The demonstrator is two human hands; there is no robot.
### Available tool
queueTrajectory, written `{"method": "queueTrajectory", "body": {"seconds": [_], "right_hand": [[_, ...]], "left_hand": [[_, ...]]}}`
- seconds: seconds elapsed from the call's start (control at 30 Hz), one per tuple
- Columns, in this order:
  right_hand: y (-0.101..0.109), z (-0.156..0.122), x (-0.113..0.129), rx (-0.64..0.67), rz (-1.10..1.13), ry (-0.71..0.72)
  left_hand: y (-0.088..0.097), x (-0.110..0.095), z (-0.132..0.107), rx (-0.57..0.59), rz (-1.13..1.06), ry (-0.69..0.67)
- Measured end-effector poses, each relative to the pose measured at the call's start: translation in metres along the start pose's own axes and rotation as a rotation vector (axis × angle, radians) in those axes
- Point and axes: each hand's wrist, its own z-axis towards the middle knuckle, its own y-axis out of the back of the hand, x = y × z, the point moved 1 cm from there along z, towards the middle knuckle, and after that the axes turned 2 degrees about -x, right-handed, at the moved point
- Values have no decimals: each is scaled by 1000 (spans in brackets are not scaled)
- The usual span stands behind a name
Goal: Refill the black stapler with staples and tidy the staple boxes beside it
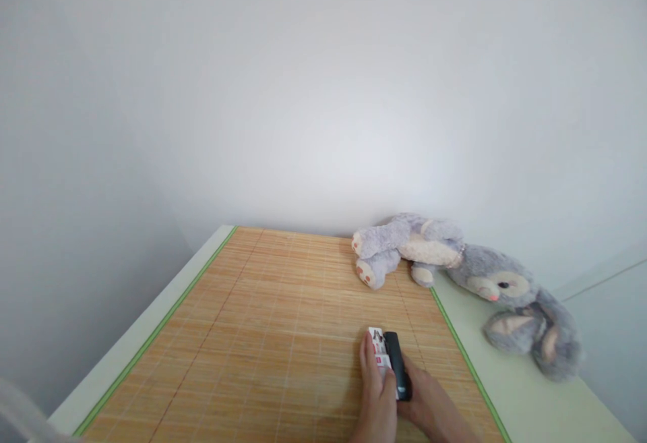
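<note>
My left hand (377, 399) is closed around a small white box (378, 340) with red and dark print, its thumb lying over the near part. Right beside it is a black stapler (395, 362), long and narrow, with my right hand (432, 399) wrapped round its near right side. Box and stapler lie side by side, pointing away from me, low over or on the bamboo mat (253, 335). The fingers hide the near ends of both, and I cannot tell whether they rest on the mat.
A grey plush rabbit (432, 251) lies on its side along the back right, legs on the mat, head and ears on the pale tabletop (536, 406). The mat has a green edge. Behind the table rises a white wall (303, 92). A blurred pale shape (25, 412) shows at lower left.
</note>
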Motion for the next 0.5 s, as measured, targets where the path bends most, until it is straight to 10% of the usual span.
{"method": "queueTrajectory", "body": {"seconds": [0.23,0.5], "right_hand": [[52,-10,-47,0,-72,-107],[51,-10,-50,13,-35,-112]], "left_hand": [[-72,5,10,71,-122,34],[27,-30,27,277,521,-356]]}}
